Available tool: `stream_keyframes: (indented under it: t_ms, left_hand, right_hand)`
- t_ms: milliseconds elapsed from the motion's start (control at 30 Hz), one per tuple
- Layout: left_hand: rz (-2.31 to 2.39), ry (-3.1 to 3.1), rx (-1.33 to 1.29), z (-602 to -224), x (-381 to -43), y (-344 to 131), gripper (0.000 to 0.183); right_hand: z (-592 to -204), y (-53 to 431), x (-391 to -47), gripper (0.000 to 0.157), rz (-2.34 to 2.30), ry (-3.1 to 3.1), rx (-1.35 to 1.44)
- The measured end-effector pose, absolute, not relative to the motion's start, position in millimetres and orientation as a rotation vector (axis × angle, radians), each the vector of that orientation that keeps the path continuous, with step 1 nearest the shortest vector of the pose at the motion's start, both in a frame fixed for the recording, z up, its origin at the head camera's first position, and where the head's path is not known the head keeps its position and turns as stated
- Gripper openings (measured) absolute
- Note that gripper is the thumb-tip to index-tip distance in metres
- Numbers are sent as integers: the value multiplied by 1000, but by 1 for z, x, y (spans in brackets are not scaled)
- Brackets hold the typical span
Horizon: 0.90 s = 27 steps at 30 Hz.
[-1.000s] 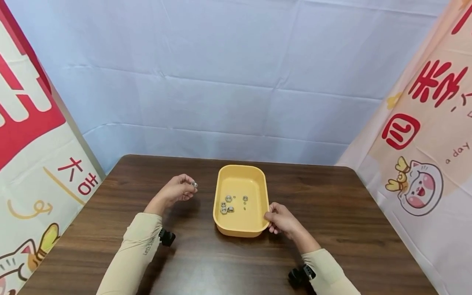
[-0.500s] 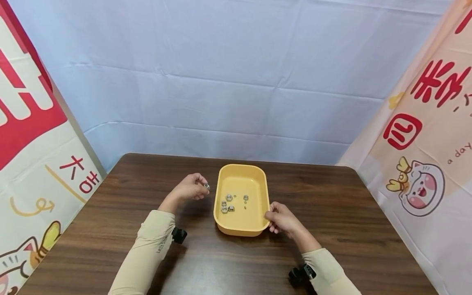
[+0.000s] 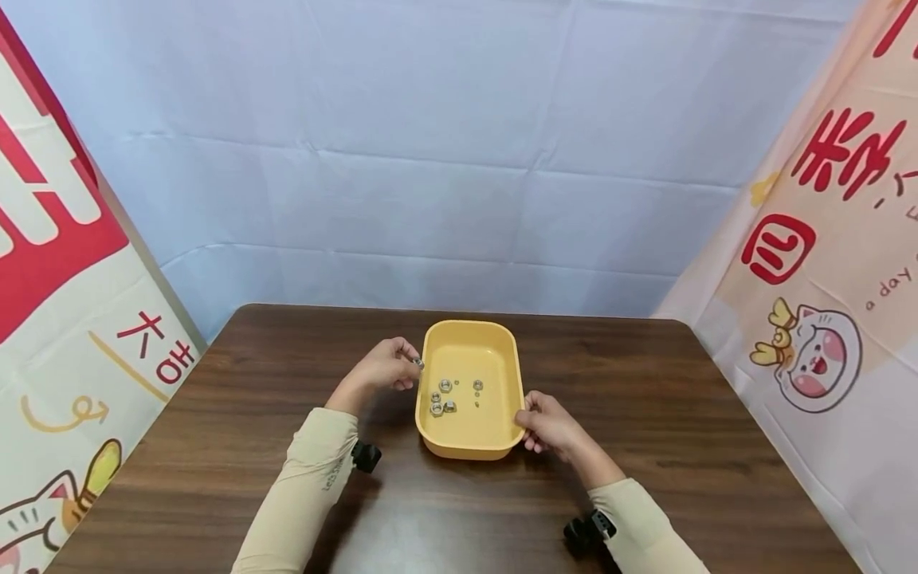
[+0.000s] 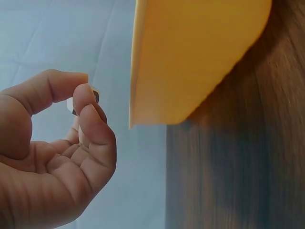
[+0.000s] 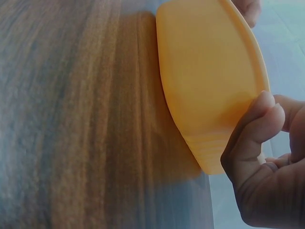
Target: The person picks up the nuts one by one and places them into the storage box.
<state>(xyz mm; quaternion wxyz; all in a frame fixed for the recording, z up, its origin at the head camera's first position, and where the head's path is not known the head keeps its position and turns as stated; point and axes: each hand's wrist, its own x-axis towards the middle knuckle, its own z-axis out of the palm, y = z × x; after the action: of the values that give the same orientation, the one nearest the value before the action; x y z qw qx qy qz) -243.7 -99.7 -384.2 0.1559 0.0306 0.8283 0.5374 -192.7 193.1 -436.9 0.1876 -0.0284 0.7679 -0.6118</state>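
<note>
My left hand (image 3: 383, 368) pinches a metal nut (image 3: 418, 363) between thumb and fingertips, at the left rim of the yellow tray (image 3: 469, 442). In the left wrist view the nut (image 4: 96, 95) is mostly hidden behind the fingers, and the tray wall (image 4: 190, 57) stands a little apart to the right. My right hand (image 3: 551, 424) grips the tray's near right corner, thumb over the rim. Seen from the right wrist, curled fingers (image 5: 255, 124) press the tray's outer wall (image 5: 205, 71). Inside the tray lie several larger nuts (image 3: 445, 386) and a few tiny ones (image 3: 476, 404).
The tray stands on a dark wooden table (image 3: 645, 414). A pale cloth (image 3: 430, 159) hangs behind the table's far edge. Printed cloths (image 3: 789, 319) hang on both sides.
My left hand has moved right with the nut, from over the table to the tray's left rim. The right hand and the tray have stayed in place.
</note>
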Motion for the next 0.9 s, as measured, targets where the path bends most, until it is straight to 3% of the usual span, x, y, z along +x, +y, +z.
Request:
stream_keyframes:
  t_ms: [467,700,900]
  left_hand:
    - [1381,2388,159,-368,-256,-69,20]
    - [1216,2387,183,-364,-264,-63,8]
    - [941,2439,215,-363,-270,-52,37]
  right_hand:
    - [-438,192,-195,9,-1716,2160,-66]
    - [-436,193,-195,9,-1727,2147,-86]
    - [-434,193,-192,9,-1715,2149,-84]
